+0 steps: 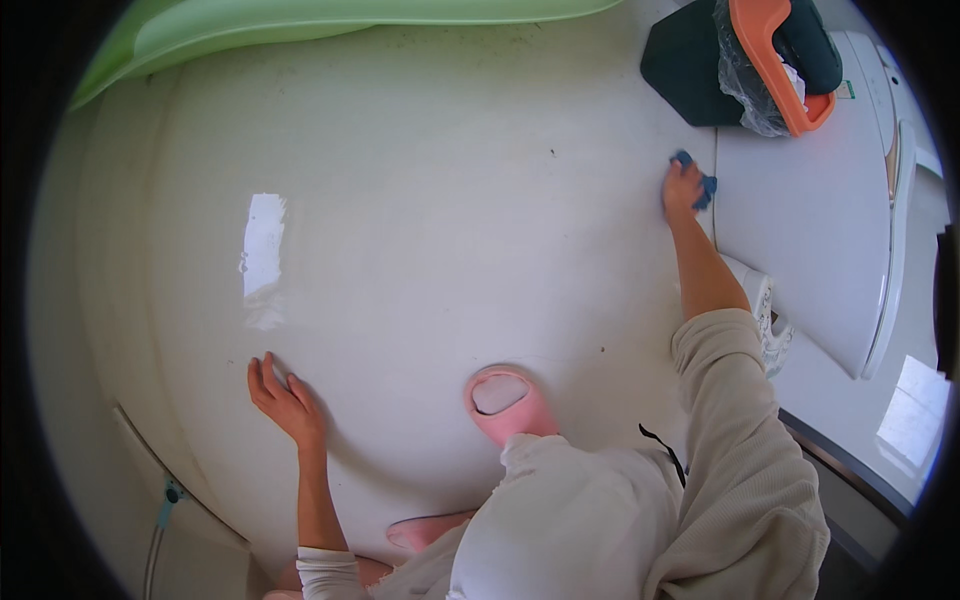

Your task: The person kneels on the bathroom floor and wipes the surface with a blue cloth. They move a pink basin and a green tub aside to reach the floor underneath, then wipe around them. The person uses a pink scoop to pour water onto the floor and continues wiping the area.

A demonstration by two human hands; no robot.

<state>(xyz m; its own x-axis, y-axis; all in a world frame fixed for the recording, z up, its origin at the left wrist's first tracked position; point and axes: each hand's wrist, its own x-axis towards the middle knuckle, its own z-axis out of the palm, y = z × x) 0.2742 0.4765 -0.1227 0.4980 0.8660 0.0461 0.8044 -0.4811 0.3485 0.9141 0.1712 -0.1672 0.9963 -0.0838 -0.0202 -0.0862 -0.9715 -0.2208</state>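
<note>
Stretched out to the far right, my right hand grips a crumpled blue cloth. The cloth lies against the pale floor, close to the seam at the base of a white toilet. My left hand is at the lower left, over the floor, with its fingers apart and nothing in it. Whether its fingertips touch the floor is hard to tell. Pink slippers are on my feet below, between my arms.
A dark green bin with an orange rim and plastic liner stands at the upper right. Along the top runs a light green plastic tub. At lower left is a squeegee or flat mop. Small dark specks dot the floor.
</note>
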